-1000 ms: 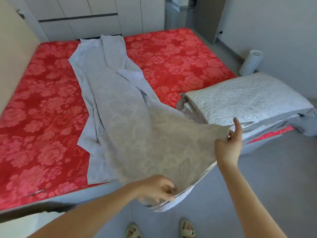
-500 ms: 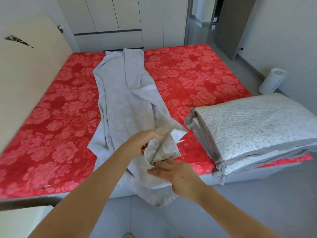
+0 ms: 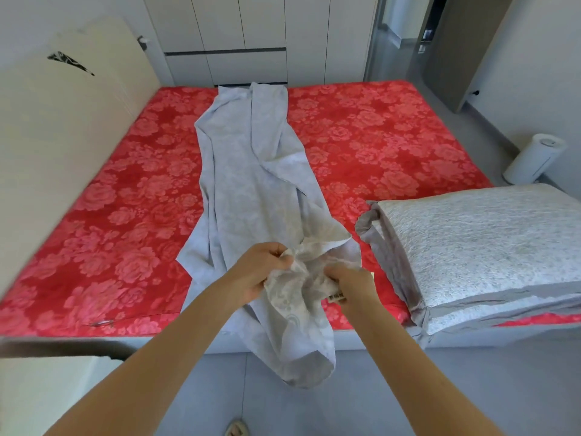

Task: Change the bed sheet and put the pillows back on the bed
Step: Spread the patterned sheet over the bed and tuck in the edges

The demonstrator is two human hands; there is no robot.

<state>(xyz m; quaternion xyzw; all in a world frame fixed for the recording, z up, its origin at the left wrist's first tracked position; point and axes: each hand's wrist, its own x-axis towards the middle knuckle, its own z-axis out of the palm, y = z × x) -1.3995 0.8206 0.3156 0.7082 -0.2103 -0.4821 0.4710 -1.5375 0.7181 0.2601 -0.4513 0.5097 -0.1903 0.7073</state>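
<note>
Here both hands (image 3: 264, 272) (image 3: 350, 283) clench the bunched grey sheet (image 3: 248, 190) over the red mattress (image 3: 377, 136).

I see my left hand (image 3: 262, 270) and right hand (image 3: 352, 283) bunching the pale grey patterned sheet (image 3: 251, 171) between them, red floral mattress (image 3: 377, 143) beyond.

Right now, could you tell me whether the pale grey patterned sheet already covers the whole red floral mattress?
No, the pale grey patterned sheet lies in a bunched strip down the middle, leaving the red floral mattress bare on both sides.
</note>
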